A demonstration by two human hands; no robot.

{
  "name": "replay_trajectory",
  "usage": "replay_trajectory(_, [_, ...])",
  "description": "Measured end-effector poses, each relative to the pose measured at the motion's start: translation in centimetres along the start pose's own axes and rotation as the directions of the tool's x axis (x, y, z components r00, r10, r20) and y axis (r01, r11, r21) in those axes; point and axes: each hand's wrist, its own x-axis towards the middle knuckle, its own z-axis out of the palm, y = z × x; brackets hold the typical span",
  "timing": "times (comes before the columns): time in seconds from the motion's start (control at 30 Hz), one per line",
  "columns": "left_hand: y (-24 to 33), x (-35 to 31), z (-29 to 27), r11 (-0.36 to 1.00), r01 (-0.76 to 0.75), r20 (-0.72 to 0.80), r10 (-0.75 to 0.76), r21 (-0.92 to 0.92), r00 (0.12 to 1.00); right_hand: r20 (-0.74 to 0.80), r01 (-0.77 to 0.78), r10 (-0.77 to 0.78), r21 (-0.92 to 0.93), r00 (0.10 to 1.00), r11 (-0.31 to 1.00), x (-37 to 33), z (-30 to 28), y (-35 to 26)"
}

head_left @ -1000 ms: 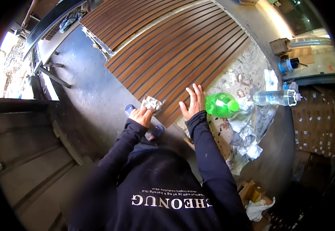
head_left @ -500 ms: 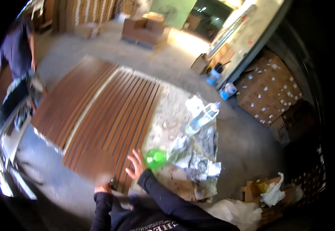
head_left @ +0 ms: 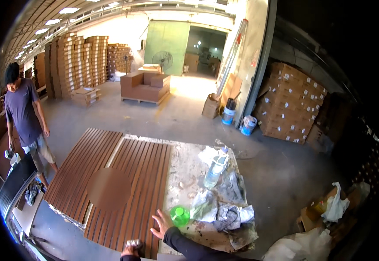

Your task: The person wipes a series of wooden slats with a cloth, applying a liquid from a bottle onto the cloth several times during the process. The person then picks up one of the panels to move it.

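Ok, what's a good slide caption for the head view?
Left hand holding a wad by slatted panels; right hand spread beside a green bottle.

Head camera: we look through one wide fisheye lens, forward and down.
Pale, stained, rectangular bench (head_left: 184, 167): below us, seen from its near side.
Bare left hand (head_left: 129, 251) and bare right hand (head_left: 162, 225): nearest us, low in our view.
Tall, flat green door (head_left: 165, 39): faced far ahead.

No words or numbers can be read here. Small white square labels (head_left: 286, 105) dot the tall brown cardboard box stack (head_left: 294, 112) on the right of the frame, too tiny to read.
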Motion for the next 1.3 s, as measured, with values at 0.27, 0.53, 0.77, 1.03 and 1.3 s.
replay_trajectory(0.27, [3.5, -0.2, -2.6, 0.996, 0.048, 0.016, -0.049, 0.076, 0.999, -0.061, -0.082, 0.088, 0.096, 0.994, 0.992, 2.3, -1.7, -0.8])
replay_trajectory(0.53, [5.9, 8.2, -2.7, 1.0, -0.012, 0.095, 0.012, -0.002, 0.995, 0.063, -0.09, 0.091, -0.029, 0.994, 0.996, 2.2, -0.2, 0.0])
replay_trajectory(0.77, [7.2, 2.9, -3.7, 0.992, -0.089, 0.139, 0.1, -0.087, 0.985, 0.053, -0.117, 0.12, -0.047, 0.991, 0.992, 1.2, 0.3, 0.8])
replay_trajectory(1.03, [9.0, 8.8, -2.2, 0.991, -0.136, 0.192, 0.136, -0.015, 0.972, 0.026, -0.113, 0.115, -0.059, 0.993, 0.992, 2.0, 0.4, 0.7])
replay_trajectory(1.3, [8.4, 0.1, -4.2, 0.987, -0.139, 0.298, 0.155, -0.076, 0.942, 0.069, -0.103, 0.107, -0.055, 0.992, 0.993, 1.6, -0.6, 1.4])
